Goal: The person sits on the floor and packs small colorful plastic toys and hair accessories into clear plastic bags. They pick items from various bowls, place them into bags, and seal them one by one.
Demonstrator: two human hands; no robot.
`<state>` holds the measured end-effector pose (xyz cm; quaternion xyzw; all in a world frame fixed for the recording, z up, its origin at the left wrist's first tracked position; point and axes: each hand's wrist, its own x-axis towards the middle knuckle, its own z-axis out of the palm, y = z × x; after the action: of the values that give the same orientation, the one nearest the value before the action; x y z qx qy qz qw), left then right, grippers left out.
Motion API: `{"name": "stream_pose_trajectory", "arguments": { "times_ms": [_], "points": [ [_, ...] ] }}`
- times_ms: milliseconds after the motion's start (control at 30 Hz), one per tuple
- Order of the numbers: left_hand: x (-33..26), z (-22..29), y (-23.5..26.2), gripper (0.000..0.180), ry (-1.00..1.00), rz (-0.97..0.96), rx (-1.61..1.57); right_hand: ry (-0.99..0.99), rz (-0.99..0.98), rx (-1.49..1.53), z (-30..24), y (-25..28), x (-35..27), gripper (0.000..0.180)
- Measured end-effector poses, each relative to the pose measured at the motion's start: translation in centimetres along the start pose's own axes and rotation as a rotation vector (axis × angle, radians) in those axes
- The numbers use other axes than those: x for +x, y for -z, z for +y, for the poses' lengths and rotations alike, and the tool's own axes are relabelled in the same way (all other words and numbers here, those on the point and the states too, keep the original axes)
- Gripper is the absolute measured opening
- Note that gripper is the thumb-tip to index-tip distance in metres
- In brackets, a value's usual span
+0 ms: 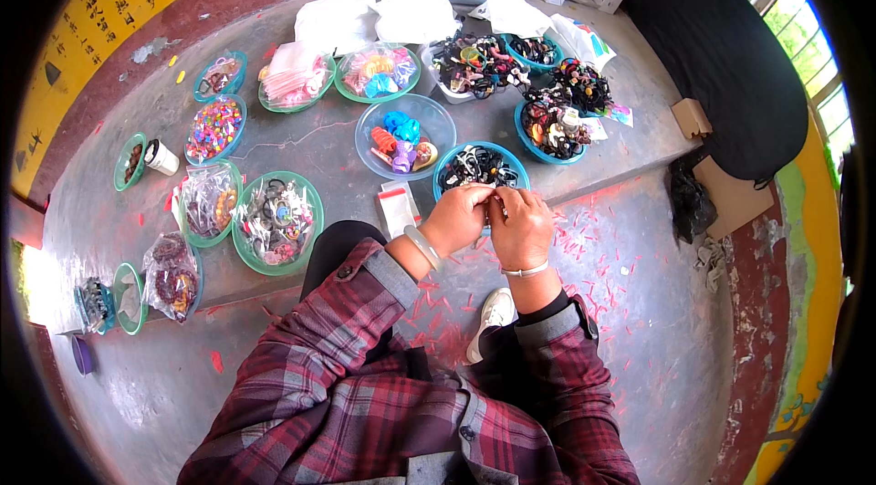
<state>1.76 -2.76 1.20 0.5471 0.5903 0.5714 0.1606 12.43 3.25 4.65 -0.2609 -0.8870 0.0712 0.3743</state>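
Note:
My left hand [459, 217] and my right hand [524, 228] meet at the fingertips, both closed in a pinch. Between them is something too small to make out, with a hint of red at the fingers. Just beyond them stands a blue basin [523, 177] of black and white hair ties [476, 166], its near rim partly behind my hands. A small clear plastic bag with a red strip [398, 208] lies left of my left hand. Further left, a green basin [316, 231] holds wrapped hair ties and ornaments.
A clear basin [372, 111] holds colourful clips. Basins of dark hair ties [552, 115] stand at the right, and a basin of bright beads [216, 127] at the left. White packs [336, 21] lie behind. Red scraps [593, 257] litter the floor right of the raised platform's edge.

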Motion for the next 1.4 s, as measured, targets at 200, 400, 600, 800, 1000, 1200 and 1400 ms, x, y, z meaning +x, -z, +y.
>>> {"name": "stream_pose_trajectory", "arguments": {
  "times_ms": [200, 400, 600, 800, 1000, 1200, 1400],
  "points": [
    [-0.2, -0.1, 0.1, 0.019, 0.124, -0.049, -0.11, -0.049, -0.001, 0.101, 0.2, 0.1, 0.0, 0.005],
    [-0.1, 0.4, 0.3, 0.02, 0.2, -0.099, -0.119, -0.054, -0.017, 0.085, 0.2, 0.1, -0.1, 0.005],
    [-0.2, 0.8, 0.3, 0.022, 0.147, -0.07, -0.094, -0.052, -0.077, 0.047, 0.3, -0.1, -0.1, 0.007],
    [-0.3, 0.6, 0.4, 0.022, 0.127, -0.073, -0.072, -0.074, -0.097, 0.078, 0.7, -0.3, -0.2, 0.006],
    [-0.4, 0.5, 0.3, 0.02, 0.139, -0.073, -0.064, -0.074, -0.071, 0.078, 0.4, -0.2, -0.1, 0.005],
    [-0.4, 0.0, 0.1, 0.018, 0.091, -0.03, -0.011, -0.071, -0.055, 0.082, 0.2, -0.1, 0.0, 0.005],
    [-0.3, -0.2, 0.0, 0.017, 0.002, -0.038, 0.007, -0.075, -0.04, 0.068, 0.4, -0.1, -0.1, 0.004]
  ]
}}
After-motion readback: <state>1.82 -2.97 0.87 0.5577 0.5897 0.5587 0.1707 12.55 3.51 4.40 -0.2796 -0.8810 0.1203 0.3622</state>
